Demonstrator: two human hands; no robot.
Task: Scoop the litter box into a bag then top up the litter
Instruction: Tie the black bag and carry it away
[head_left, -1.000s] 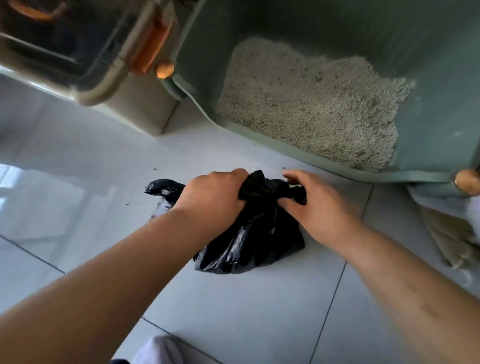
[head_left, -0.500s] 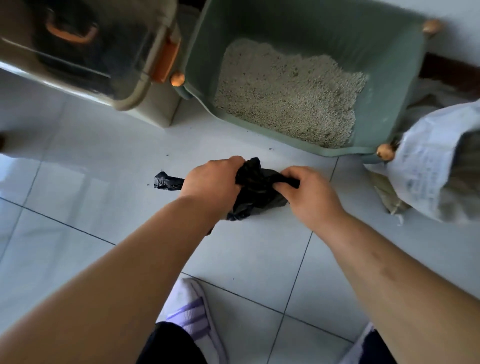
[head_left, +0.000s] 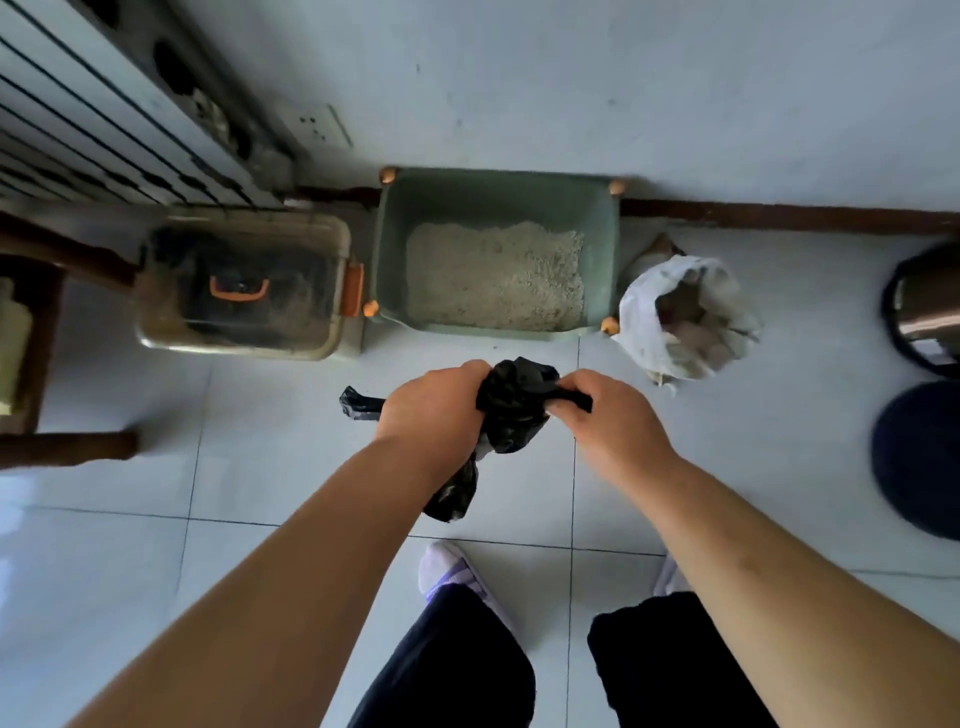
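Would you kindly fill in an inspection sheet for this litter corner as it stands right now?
Surface: pale tiled floor, glossy, nothing spilled that I can see.
Job's things: green litter box holds a shallow layer of litter; black bag bunched, off the floor; open white sack beside the box.
Clutter: clear storage bin left of the box.
Hands: left hand and right hand both grip the bag.
Cables: nothing seen.
Surroundings: radiator, wall socket, metal bin.
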